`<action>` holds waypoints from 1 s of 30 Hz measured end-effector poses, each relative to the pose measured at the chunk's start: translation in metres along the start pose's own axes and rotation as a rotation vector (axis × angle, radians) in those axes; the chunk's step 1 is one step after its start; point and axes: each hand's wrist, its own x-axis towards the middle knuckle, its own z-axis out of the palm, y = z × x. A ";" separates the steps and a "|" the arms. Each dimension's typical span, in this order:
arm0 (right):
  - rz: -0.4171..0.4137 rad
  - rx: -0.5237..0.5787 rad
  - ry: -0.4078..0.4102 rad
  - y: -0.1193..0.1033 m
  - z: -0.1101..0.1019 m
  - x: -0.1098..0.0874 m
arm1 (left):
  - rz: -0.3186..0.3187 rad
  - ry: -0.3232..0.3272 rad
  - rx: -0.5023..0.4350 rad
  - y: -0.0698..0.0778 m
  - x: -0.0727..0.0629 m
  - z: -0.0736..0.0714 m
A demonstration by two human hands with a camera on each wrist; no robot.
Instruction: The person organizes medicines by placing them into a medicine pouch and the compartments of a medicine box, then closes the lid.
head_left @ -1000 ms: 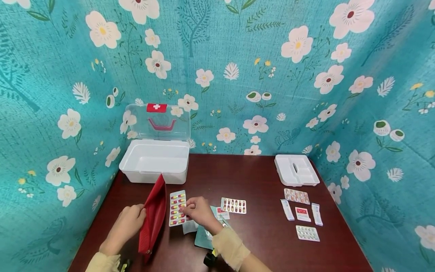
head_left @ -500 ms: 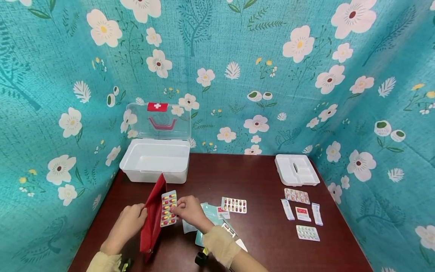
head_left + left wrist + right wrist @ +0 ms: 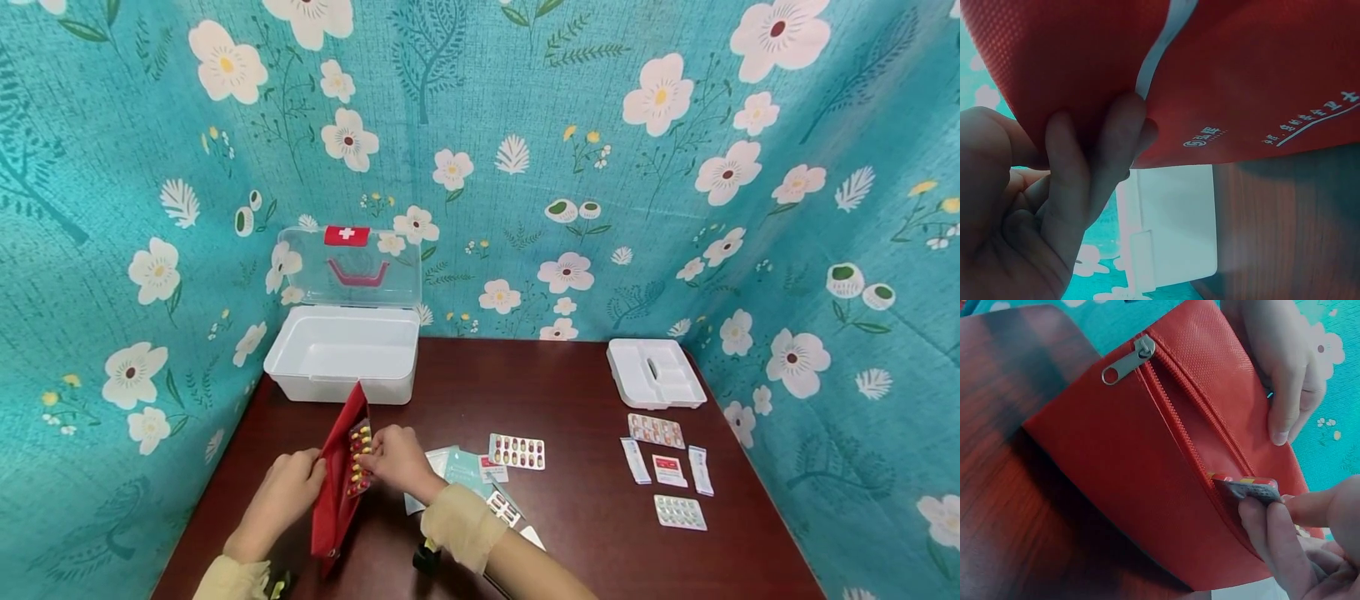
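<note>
My left hand (image 3: 288, 492) grips the side of a red zippered pouch (image 3: 1260, 75), its thumb and fingers pinching the fabric. The pouch stands on edge with its zip undone, and the metal zipper pull (image 3: 1127, 360) lies at one end of the opening. Between thumb and fingers, my right hand (image 3: 402, 461) pinches a blister pack (image 3: 360, 458) of red and yellow capsules. In the right wrist view the pack's edge enters the zip opening, and the part inside the pouch is hidden.
A white box (image 3: 341, 354) with a raised clear lid stands behind the pouch. Teal packets (image 3: 467, 468) and another capsule blister pack (image 3: 517, 452) lie to the right. Farther right are a white tray (image 3: 655, 373), blister packs (image 3: 679, 512), slim sachets (image 3: 634, 461) and a red-and-white packet (image 3: 668, 472).
My right hand has moved left with the capsule blister pack, from beside the pouch into its opening. The left hand and pouch have hardly shifted.
</note>
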 end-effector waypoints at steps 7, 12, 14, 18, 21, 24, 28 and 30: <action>0.014 -0.130 -0.052 -0.006 0.001 0.013 | 0.025 0.020 -0.004 -0.002 0.001 0.002; 0.029 -0.183 -0.068 -0.011 0.002 0.019 | 0.030 0.021 -0.007 -0.003 0.000 0.002; 0.031 -0.229 -0.077 -0.014 0.003 0.020 | 0.026 0.022 -0.009 -0.003 0.000 0.002; 0.057 -0.267 -0.104 -0.018 0.006 0.022 | 0.016 0.022 -0.010 -0.004 0.001 0.003; 0.084 -0.254 -0.127 -0.017 0.009 0.023 | 0.018 0.020 -0.007 -0.005 0.001 0.003; 0.070 -0.253 -0.152 -0.015 0.011 0.023 | 0.024 0.022 -0.006 -0.006 0.000 0.003; 0.006 -0.264 -0.191 -0.011 0.010 0.023 | 0.019 0.025 -0.011 -0.006 0.000 0.003; -0.017 -0.253 -0.212 -0.008 0.008 0.023 | 0.011 0.026 -0.011 -0.007 0.000 0.003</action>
